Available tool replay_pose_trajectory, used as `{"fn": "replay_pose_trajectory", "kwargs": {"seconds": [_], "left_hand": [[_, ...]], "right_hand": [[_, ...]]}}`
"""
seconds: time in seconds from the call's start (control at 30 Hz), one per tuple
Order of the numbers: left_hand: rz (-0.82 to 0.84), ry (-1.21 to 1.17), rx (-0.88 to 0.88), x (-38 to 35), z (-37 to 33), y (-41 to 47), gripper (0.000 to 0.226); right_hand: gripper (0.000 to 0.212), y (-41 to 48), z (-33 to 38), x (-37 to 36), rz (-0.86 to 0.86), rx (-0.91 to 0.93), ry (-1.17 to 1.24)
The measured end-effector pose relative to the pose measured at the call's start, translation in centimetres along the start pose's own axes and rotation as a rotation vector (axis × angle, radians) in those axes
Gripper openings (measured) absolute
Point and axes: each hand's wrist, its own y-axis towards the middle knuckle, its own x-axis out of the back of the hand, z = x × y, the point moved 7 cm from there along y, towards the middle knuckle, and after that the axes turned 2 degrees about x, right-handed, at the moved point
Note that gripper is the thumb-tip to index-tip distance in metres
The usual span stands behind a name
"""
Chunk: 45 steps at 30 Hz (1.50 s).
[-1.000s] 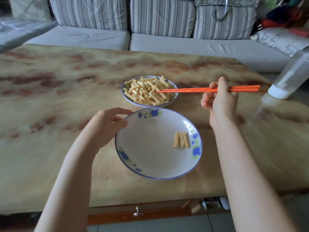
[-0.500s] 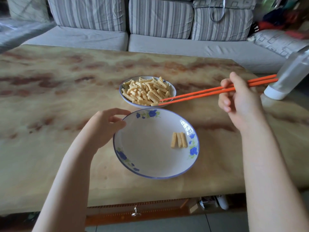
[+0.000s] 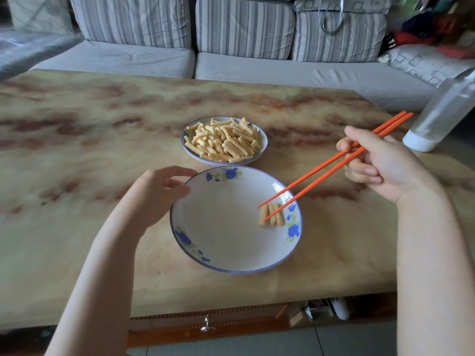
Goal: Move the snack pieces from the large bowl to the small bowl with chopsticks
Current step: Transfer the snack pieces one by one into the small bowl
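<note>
The large bowl stands in the middle of the table, close to its front edge, and the small bowl stands just behind it; I cannot tell if the two rims touch. The small bowl is full of snack, while the large bowl has only three pieces, which lie side by side near its right rim. Their long axis goes from the front edge toward the back edge, a little tilted. The right hand is nearer to them; it is over the table to the right of the bowls and pinches the chopsticks between thumb and bent fingers. The sticks come down diagonally from the back right, so they cross the pieces at an angle. The tips are a little apart, one beside the leftmost piece and one over the pieces, and they seem to hold nothing yet. The left hand holds the left rim of the large bowl with bent thumb and fingers. I think the next move needs the tips to close across one piece and carry it back to the small bowl. A bottle stands at the right edge.
</note>
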Motion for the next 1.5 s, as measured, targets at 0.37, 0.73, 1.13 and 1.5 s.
{"fn": "replay_pose_trajectory", "kwargs": {"seconds": [0.37, 0.73, 1.13, 1.5], "left_hand": [[-0.001, 0.014, -0.007, 0.0, -0.2, -0.1, 0.041], [0.010, -0.001, -0.009, -0.1, -0.2, -0.1, 0.039], [0.011, 0.004, -0.004, -0.1, 0.0, 0.1, 0.040], [0.004, 0.024, 0.001, 0.0, 0.2, 0.3, 0.040]], "right_hand": [[0.037, 0.5, -1.2, -0.7, -0.014, -0.044, 0.019], [0.032, 1.2, -0.2, -2.5, -0.250, 0.124, 0.317], [0.035, 1.7, -1.5, -4.0, -0.564, 0.159, 0.426], [0.039, 3.1, -2.7, -6.1, -0.467, 0.172, 0.280]]}}
